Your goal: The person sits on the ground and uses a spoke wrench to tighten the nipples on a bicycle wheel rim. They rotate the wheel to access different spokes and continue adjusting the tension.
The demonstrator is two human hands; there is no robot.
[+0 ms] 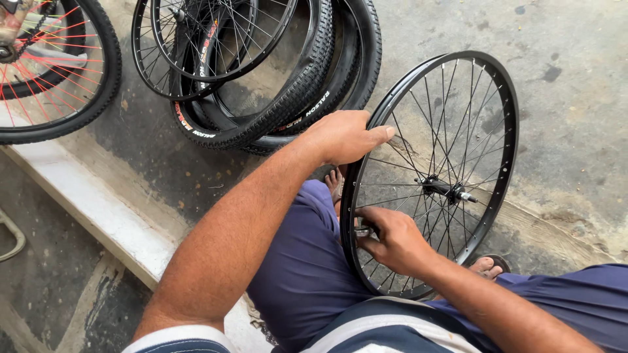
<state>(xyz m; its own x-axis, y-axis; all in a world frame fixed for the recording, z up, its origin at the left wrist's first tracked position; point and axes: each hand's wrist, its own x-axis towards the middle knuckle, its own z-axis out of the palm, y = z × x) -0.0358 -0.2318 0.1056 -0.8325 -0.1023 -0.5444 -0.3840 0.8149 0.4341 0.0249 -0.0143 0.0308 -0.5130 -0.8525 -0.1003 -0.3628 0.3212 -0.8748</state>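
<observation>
While the bare wheel rim (504,117) stands upright between the person's knees, both hands are on it. The left hand (343,136) sits at the top left of the black rim, fingers curled over the edge and the thumb stretched flat along it, a firm steadying grip. Down below, the right hand (392,238) is closed in among the spokes near the rim's inner edge, fingertips pinched around a small metal tool (364,231); what kind of tool it is cannot be told, it is mostly hidden by the fingers. At the centre of the wheel the hub (447,189) pokes its axle out toward the right. The rim has no tyre on it and leans against the person's blue shorts (301,261), its lower arc near a sandalled foot (487,265). Behind the left hand, a pile of black tyres and spoked wheels (261,72) lies on the concrete floor (569,39). Off to the far left, a wheel with red spokes (52,72) stands by a pale step (98,209).
</observation>
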